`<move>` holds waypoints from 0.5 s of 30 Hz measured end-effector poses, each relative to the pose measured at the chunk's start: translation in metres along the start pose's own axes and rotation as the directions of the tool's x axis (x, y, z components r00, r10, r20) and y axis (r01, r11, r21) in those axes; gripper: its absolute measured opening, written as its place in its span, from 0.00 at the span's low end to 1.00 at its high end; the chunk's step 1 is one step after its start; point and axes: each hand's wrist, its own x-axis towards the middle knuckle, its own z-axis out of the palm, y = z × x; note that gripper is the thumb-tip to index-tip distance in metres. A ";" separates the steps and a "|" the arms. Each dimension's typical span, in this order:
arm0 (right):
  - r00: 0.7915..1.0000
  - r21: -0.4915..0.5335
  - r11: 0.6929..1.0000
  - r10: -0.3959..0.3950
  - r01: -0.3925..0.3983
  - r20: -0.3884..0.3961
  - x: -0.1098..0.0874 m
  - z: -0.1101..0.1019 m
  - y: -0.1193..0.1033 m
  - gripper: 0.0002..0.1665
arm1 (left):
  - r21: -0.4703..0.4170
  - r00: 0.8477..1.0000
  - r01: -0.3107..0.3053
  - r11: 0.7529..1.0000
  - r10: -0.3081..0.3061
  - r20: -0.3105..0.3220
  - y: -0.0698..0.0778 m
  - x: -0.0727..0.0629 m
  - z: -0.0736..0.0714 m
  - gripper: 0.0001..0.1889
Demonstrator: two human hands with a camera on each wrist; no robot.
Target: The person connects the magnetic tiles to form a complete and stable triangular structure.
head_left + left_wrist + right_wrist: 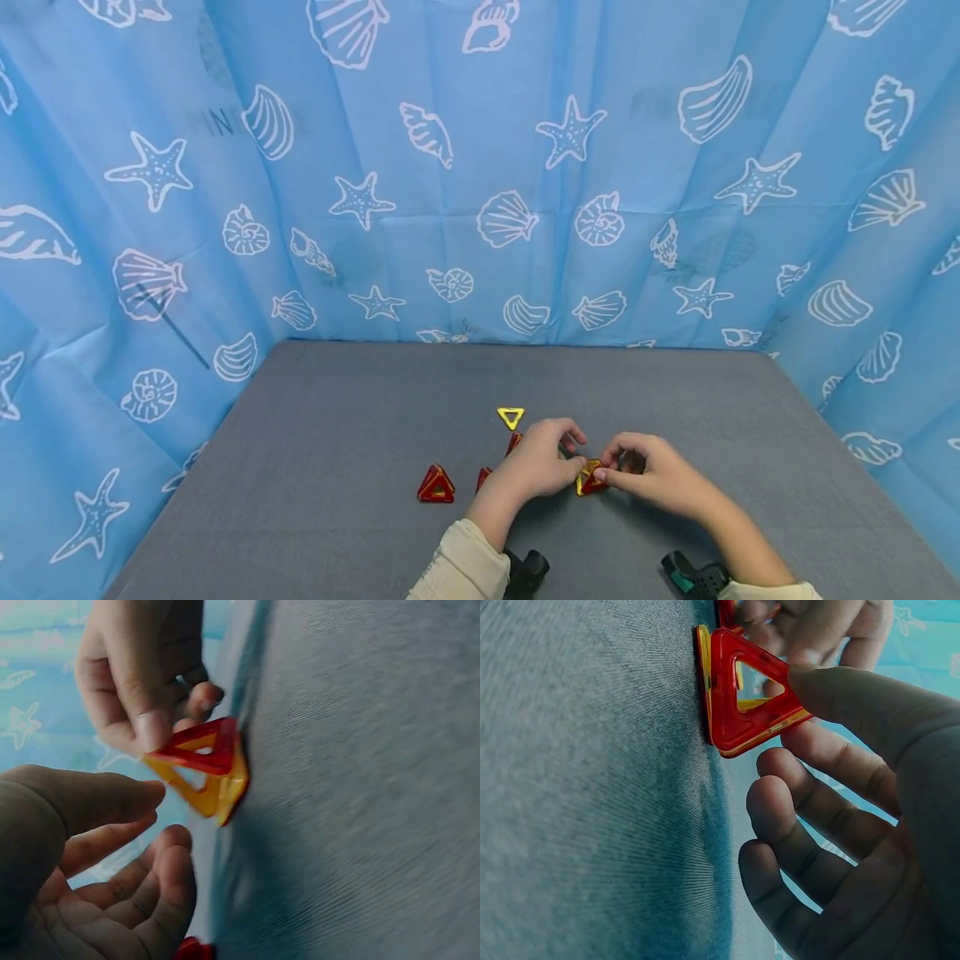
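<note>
A small pyramid of red and yellow triangular magnetic tiles (pixel 589 478) stands on the grey table between the two hands. The right hand (pixel 660 477) pinches it near the top corner, its thumb on the red tile (pixel 726 724) in the right wrist view. That view shows its other fingers spread below. Close beside the pyramid is the left hand (pixel 542 463), thumb and fingers apart with nothing between them. In the left wrist view, its thumb tip comes near the yellow tile (pixel 201 801); whether they touch I cannot tell.
A second red pyramid (pixel 437 485) sits on the table (pixel 337 433) to the left. One yellow triangle tile (pixel 511 416) lies farther back. Red pieces (pixel 483 477) are partly hidden behind the left forearm. A blue seashell curtain (pixel 465 208) surrounds the table.
</note>
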 end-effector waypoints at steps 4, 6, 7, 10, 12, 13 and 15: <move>1.000 -0.004 1.000 0.016 -0.016 0.004 0.000 0.000 0.000 0.08 | -0.062 0.998 -0.055 0.997 0.052 -0.037 0.002 -0.001 -0.014 0.08; 1.000 -0.004 1.000 0.021 -0.021 0.004 0.001 0.000 0.000 0.08 | -0.084 0.996 -0.066 0.994 0.060 -0.073 0.003 -0.002 -0.021 0.09; 1.000 -0.001 1.000 0.021 -0.021 0.004 0.001 0.000 0.000 0.08 | -0.087 0.994 -0.069 0.994 0.062 -0.088 0.002 -0.002 -0.026 0.09; 1.000 0.005 1.000 0.023 -0.023 0.005 0.001 0.000 0.001 0.08 | -0.054 0.988 -0.053 0.997 0.044 -0.146 -0.003 -0.004 -0.037 0.09; 1.000 0.011 1.000 0.026 -0.026 0.007 0.001 0.000 0.001 0.09 | -0.003 0.985 -0.029 1.000 0.028 -0.173 -0.007 -0.005 -0.044 0.10; 1.000 0.014 1.000 0.026 -0.026 0.008 0.000 0.000 0.001 0.09 | 0.024 0.983 -0.012 1.000 0.016 -0.181 -0.009 -0.006 -0.046 0.11; 1.000 0.018 1.000 0.025 -0.025 0.011 0.000 0.000 0.001 0.10 | 0.070 0.982 0.033 0.997 -0.020 -0.189 -0.013 -0.007 -0.051 0.13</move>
